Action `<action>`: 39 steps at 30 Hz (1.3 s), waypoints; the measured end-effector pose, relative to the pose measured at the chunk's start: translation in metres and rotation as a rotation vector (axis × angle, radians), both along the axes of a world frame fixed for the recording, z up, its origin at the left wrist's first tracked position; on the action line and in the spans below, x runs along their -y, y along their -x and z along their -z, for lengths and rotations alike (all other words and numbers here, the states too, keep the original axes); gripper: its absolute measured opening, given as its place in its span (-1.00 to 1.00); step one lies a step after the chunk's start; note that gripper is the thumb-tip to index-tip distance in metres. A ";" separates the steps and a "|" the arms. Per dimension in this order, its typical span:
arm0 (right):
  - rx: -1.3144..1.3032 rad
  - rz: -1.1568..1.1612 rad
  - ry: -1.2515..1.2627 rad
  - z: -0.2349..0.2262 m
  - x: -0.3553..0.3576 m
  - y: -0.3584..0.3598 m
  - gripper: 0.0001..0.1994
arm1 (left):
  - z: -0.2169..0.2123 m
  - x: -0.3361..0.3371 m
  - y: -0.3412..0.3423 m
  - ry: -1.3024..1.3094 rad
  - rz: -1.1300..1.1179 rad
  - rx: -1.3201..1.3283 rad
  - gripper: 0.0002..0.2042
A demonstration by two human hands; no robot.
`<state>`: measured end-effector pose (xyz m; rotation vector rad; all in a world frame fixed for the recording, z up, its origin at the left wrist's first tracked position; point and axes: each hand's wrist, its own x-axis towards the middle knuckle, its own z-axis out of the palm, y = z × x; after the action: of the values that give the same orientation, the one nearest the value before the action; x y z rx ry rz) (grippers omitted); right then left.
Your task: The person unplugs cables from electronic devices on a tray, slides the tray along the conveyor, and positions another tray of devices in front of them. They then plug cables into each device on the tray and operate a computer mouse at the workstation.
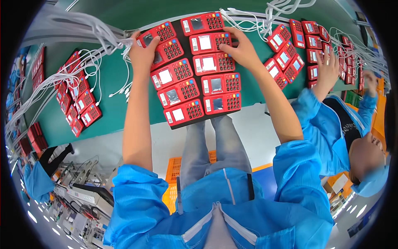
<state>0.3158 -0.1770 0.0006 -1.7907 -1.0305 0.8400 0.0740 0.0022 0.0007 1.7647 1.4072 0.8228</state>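
Two columns of red handheld card terminals (177, 92) lie on a black tray (188, 120) in front of me. My left hand (142, 53) is closed on the left end of the terminals at the far left of the tray. Its thumb lies across one red card terminal (170, 50), hiding part of the screen; the fingertips are mostly out of sight. My right hand (242, 50) grips the right end of the second terminal (205, 42) from the far end of the right column. The thumb presses near its keypad, with the fingers round the far edge.
The green bench (114, 76) holds more terminals with white cables (85, 66) at the left. Another terminal group (285, 56) lies at the right, near a co-worker's hand (327, 70). White cables (248, 23) hang at the back. An orange crate (174, 170) stands below the bench.
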 end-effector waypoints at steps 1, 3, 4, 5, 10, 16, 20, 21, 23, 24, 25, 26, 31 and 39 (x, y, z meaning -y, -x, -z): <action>0.040 0.018 -0.016 0.004 0.000 -0.002 -0.41 | -0.004 0.009 -0.002 -0.093 -0.002 -0.023 -0.35; 0.054 0.035 -0.040 0.007 0.001 -0.007 -0.40 | -0.004 0.036 0.006 0.124 0.059 0.159 -0.31; 0.043 0.040 -0.098 0.006 -0.003 -0.003 -0.43 | 0.013 0.041 0.020 0.078 0.049 0.143 -0.26; 0.071 0.045 -0.100 0.007 0.000 -0.006 -0.41 | 0.013 0.056 0.018 -0.029 0.029 0.006 -0.22; -0.251 0.132 0.063 -0.010 -0.016 -0.004 -0.29 | -0.007 0.064 0.013 0.119 -0.004 0.129 -0.18; -0.239 0.151 0.104 -0.011 -0.018 -0.001 -0.20 | -0.006 0.052 0.007 0.034 -0.026 0.069 -0.10; -0.064 0.098 -0.074 0.008 0.022 0.007 -0.23 | -0.021 0.051 -0.007 0.003 0.028 -0.067 -0.16; -0.054 0.071 -0.040 0.004 0.028 0.011 -0.23 | -0.028 0.052 -0.007 0.023 0.025 -0.066 -0.17; -0.043 0.028 -0.021 0.003 0.034 0.016 -0.22 | -0.026 0.055 0.000 0.042 0.055 0.023 -0.17; -0.051 0.021 -0.029 0.001 0.034 0.016 -0.22 | -0.021 0.058 0.006 0.076 0.036 0.092 -0.17; 0.004 0.003 -0.035 0.002 0.037 0.015 -0.22 | -0.016 0.064 0.009 0.117 0.023 0.163 -0.16; 0.058 -0.017 -0.043 0.002 0.039 0.014 -0.21 | -0.012 0.073 0.013 0.130 0.029 0.188 -0.14; 0.219 -0.083 -0.087 0.001 0.041 0.009 -0.21 | 0.007 0.103 0.027 0.155 0.048 0.135 -0.08; 0.294 -0.104 -0.239 0.023 0.029 0.030 -0.20 | -0.003 0.105 0.050 -0.020 0.039 -0.122 -0.09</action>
<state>0.2861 -0.2065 -0.0228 -1.6966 -1.3635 0.4964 0.0240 -0.1028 0.0039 1.8792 1.4426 0.7217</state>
